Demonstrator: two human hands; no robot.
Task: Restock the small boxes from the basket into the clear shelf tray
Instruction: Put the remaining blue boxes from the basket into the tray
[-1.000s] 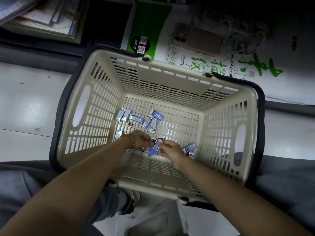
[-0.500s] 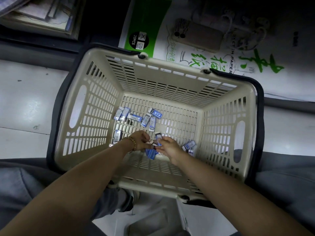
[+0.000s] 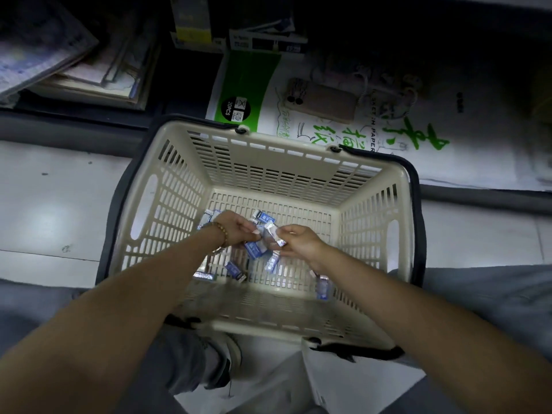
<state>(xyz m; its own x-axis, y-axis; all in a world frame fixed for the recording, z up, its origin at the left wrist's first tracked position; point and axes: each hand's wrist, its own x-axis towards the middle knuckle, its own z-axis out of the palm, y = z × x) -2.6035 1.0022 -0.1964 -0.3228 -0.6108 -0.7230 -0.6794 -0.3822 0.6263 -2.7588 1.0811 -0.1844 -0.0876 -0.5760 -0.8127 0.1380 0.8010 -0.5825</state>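
Observation:
A cream plastic basket [image 3: 373, 186] with dark handles stands on the floor between my knees. Several small blue-and-white boxes [image 3: 236, 271] lie scattered on its slatted bottom. Both hands are lifted inside it. My left hand [image 3: 236, 228], with a bead bracelet on the wrist, grips a bunch of small boxes [image 3: 254, 249]. My right hand [image 3: 298, 240] pinches one or two more small boxes [image 3: 273, 233] beside them. The clear shelf tray is not in view.
Behind the basket, a low shelf carries a green-and-white sketch paper pack [image 3: 328, 127] with a phone [image 3: 322, 100] on it. Stacked books [image 3: 74, 64] fill the shelf at left. My shoe [image 3: 227, 363] and grey trouser legs frame the pale tiled floor [image 3: 44, 210].
Both hands have risen from the basket bottom with boxes gathered in them. The view has shifted, so the basket sits lower in the frame.

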